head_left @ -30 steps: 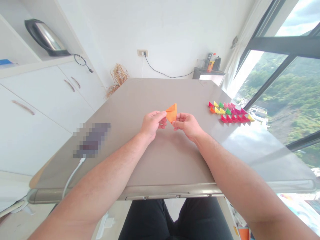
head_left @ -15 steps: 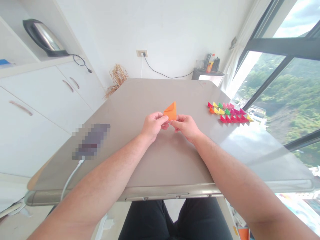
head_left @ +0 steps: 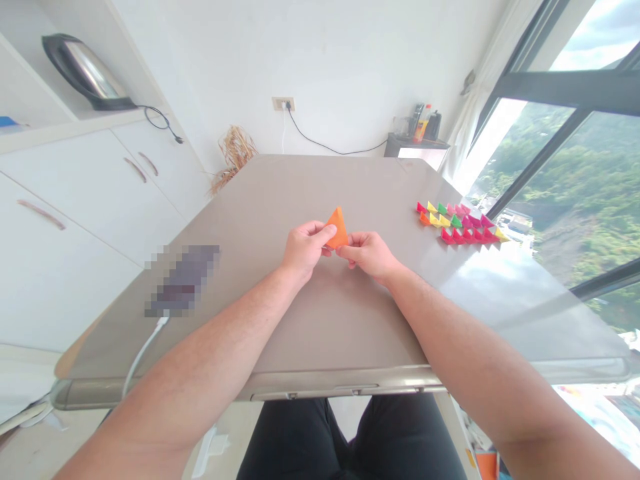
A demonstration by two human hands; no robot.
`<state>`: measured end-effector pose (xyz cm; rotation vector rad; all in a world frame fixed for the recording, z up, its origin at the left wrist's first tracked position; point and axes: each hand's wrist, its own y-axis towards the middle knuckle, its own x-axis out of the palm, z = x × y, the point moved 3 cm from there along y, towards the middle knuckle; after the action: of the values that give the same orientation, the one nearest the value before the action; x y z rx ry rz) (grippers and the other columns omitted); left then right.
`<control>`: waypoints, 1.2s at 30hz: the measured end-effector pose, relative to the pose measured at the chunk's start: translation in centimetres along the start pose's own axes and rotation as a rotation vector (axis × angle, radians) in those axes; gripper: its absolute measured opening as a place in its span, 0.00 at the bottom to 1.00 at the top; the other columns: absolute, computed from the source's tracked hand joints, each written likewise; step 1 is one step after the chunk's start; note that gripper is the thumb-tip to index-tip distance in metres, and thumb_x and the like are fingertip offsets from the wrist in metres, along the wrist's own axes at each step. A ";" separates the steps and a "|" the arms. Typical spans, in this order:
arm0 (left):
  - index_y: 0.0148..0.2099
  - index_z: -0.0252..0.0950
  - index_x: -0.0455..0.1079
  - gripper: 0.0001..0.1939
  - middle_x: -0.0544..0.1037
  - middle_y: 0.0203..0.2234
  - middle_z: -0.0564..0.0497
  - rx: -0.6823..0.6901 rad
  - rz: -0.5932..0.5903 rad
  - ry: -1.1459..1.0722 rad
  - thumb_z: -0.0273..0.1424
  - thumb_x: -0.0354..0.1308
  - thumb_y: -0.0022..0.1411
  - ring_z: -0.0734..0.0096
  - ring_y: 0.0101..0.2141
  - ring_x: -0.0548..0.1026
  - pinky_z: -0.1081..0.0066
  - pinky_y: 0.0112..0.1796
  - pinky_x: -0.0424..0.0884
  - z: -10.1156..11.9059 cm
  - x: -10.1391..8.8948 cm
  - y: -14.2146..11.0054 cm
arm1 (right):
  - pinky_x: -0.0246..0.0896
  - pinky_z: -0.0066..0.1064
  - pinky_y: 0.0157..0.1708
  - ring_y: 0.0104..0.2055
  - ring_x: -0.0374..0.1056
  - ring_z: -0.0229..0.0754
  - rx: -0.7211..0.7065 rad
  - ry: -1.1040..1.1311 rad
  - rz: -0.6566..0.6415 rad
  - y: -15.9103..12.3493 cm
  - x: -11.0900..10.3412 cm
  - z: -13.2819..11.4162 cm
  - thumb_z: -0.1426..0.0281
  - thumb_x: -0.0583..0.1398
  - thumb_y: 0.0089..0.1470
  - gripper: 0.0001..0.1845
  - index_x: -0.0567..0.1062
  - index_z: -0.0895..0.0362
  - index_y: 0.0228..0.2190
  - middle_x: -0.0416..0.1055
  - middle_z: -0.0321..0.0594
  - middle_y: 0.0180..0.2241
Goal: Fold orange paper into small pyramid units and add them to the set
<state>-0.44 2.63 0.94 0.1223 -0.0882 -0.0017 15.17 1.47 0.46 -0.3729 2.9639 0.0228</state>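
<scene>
Beyond a grey-brown desk (head_left: 320,320) near a window, a white wall rises, while the left hand (head_left: 309,248) and right hand (head_left: 369,255) both grip an orange folded paper (head_left: 339,230) above the desk's middle, with small colourful paper shapes (head_left: 463,227) in rows near its right edge.

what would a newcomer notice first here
Probably the bright orange folded paper, held between the left hand and right hand above the table. Next, the rows of colourful folded pieces at the table's right, near the window.
</scene>
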 end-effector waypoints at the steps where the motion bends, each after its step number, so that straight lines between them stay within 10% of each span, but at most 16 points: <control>1: 0.27 0.36 0.72 0.16 0.78 0.24 0.50 0.000 0.013 0.015 0.42 0.69 0.52 0.71 0.25 0.75 0.72 0.27 0.69 0.0 0.0 0.0 | 0.59 0.29 0.27 0.27 0.58 0.35 0.004 -0.004 0.005 0.0 0.0 0.0 0.65 0.66 0.44 0.08 0.75 0.55 0.22 0.65 0.32 0.23; 36: 0.29 0.35 0.73 0.16 0.78 0.23 0.51 0.078 0.038 0.112 0.43 0.68 0.56 0.73 0.24 0.73 0.70 0.28 0.71 -0.5 0.1 0.1 | 0.56 0.31 0.26 0.25 0.61 0.36 -0.040 -0.015 0.128 0.3 0.0 0.2 0.58 0.68 0.47 0.16 0.71 0.54 0.21 0.69 0.34 0.23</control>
<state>-0.30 2.78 0.45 0.1980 0.0214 0.0463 15.18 1.75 0.24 -0.1858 2.9715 0.0987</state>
